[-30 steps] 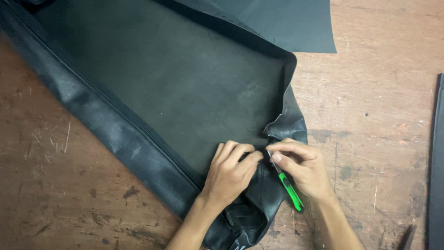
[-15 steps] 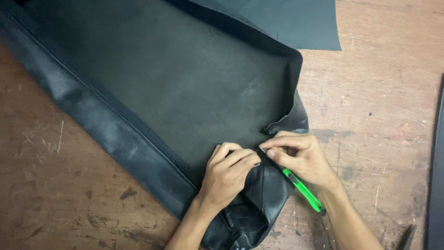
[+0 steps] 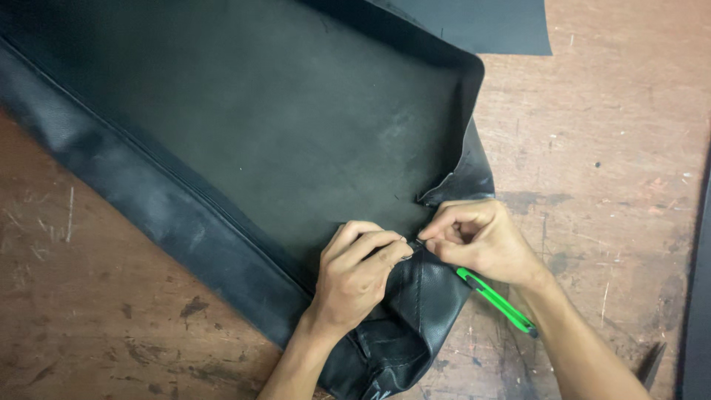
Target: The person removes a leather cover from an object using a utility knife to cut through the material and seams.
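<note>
Both hands (image 3: 415, 255) on black leather (image 3: 259, 141); green knife (image 3: 495, 301)

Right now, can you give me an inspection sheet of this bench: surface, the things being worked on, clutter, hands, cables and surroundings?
Surface: worn brown wooden table, scratched and stained.
Job's things: large black leather cover spread inside up, its rim folded up along the edges; a green utility knife.
Clutter: a flat dark sheet at the top edge; a dark strip along the right edge; a dark pointed piece at lower right.
Hands: left hand presses on the leather by a corner seam, fingers curled; right hand holds the knife, its tip at the seam.
Cables: nothing seen.
Surroundings: nothing seen beyond the table.
</note>
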